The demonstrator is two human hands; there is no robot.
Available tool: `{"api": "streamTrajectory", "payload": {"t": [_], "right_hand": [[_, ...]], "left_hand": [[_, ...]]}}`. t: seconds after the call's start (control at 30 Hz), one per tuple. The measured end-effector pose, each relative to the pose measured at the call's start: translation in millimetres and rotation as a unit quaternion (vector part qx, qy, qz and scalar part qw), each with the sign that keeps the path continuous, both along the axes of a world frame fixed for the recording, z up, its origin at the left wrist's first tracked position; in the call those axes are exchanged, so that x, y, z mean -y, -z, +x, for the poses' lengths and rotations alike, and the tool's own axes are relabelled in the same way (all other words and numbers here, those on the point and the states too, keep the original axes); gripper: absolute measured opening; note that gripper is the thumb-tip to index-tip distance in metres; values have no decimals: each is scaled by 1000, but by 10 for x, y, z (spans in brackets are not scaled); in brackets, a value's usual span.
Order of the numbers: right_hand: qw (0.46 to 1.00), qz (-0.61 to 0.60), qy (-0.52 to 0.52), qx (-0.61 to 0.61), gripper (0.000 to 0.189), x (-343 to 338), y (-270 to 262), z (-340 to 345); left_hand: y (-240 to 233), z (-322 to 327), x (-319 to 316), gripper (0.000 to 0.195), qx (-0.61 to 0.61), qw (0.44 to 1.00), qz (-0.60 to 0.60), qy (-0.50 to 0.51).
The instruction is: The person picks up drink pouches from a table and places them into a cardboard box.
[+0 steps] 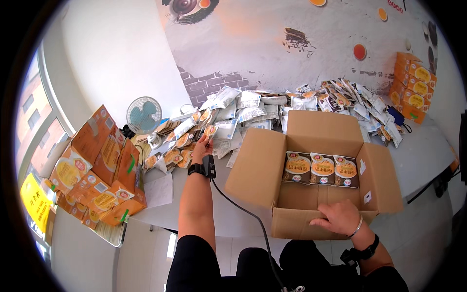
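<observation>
My left hand (203,149) reaches forward to the heap of sachets, its fingers on a brown and white sachet (210,130) with a bowl picture. The open cardboard box (316,222) stands before me on the table's near edge, flaps spread. Over its front wall, my right hand (340,216) grips the rim, thumb on the outside. Inside, a row of three printed sachets (322,169) lies along the far wall, picture side up. Beyond the box spreads a pile of sachets (251,106), some showing white backs and others brown fronts.
Orange printed cartons (105,171) are stacked at the left by the window; more orange cartons (414,87) stand at the far right. A small fan (144,115) sits behind the left stack. Paper sheets (158,191) lie on the grey table (233,215). A black cable (251,215) hangs from my left wrist.
</observation>
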State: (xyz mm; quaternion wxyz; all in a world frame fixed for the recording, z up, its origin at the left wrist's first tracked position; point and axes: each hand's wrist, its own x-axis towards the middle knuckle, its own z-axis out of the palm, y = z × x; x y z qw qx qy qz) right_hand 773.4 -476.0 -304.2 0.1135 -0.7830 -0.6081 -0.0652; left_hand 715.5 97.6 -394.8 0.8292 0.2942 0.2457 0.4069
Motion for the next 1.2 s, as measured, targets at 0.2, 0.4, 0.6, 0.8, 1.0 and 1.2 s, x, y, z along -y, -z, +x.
{"api": "streamTrajectory", "payload": {"t": [0.2, 0.4, 0.6, 0.8, 1.0, 1.2], "right_hand": [[1000, 2, -1, 3, 44, 17, 50, 7], [1000, 1, 11, -2, 42, 22, 22, -55], [997, 76, 10, -23, 38, 47, 73, -142], [972, 228, -55, 21, 35, 1, -88, -270], [906, 206, -136, -345, 33, -57, 22, -837], [772, 70, -192, -601, 46, -387, 392, -1146]], "left_hand": [[-1, -556, 553, 49, 80, 995, -50, 32], [-165, -1339, 1464, 70, 0, 987, 152, 57], [-481, -2063, 2478, 93, 4, 967, 245, 63], [-518, -2502, 3169, 94, -12, 971, 216, 100], [-479, -2636, 3657, 80, -22, 967, 181, 176], [-465, -2490, 4040, 81, -55, 941, 222, 251]]}}
